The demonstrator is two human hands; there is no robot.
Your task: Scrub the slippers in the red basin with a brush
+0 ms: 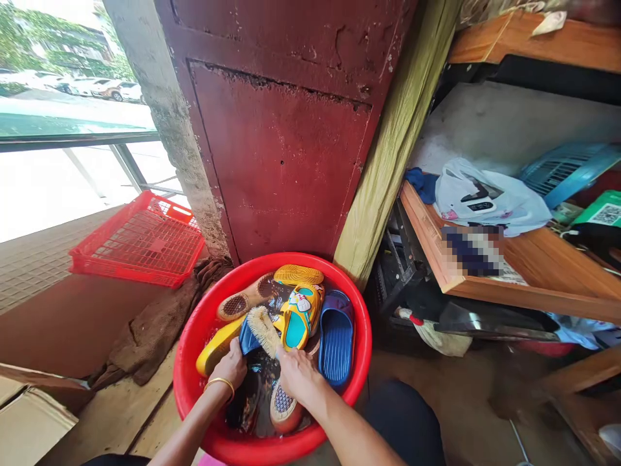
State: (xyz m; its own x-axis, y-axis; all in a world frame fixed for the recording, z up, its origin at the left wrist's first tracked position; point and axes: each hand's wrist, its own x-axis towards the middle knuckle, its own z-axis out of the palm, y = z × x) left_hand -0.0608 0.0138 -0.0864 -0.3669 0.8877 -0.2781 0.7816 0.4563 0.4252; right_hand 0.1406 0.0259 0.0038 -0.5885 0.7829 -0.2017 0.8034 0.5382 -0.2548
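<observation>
A red basin (361, 323) of dark water holds several shoes. My left hand (231, 364), with a bangle at the wrist, is closed on a blue slipper (248, 338), mostly hidden behind the brush and hand. In my right hand (298, 372) is a scrubbing brush (263, 327), its pale bristles against or just over that slipper. Right of the hands lies another blue slipper (336, 336), open side up. Yellow clogs with turquoise insides (295, 323) sit behind my right hand. A yellow shoe (218, 343) and tan-soled shoes (242, 299) lie around the left and back.
A dark red door (286, 149) stands right behind the basin. At left are a red plastic crate (145, 239), a brown cloth (145, 336) and a cardboard box (33, 424). A wooden shelf (548, 272) with a plastic bag (485, 194) and a blue fan (572, 168) stands at right.
</observation>
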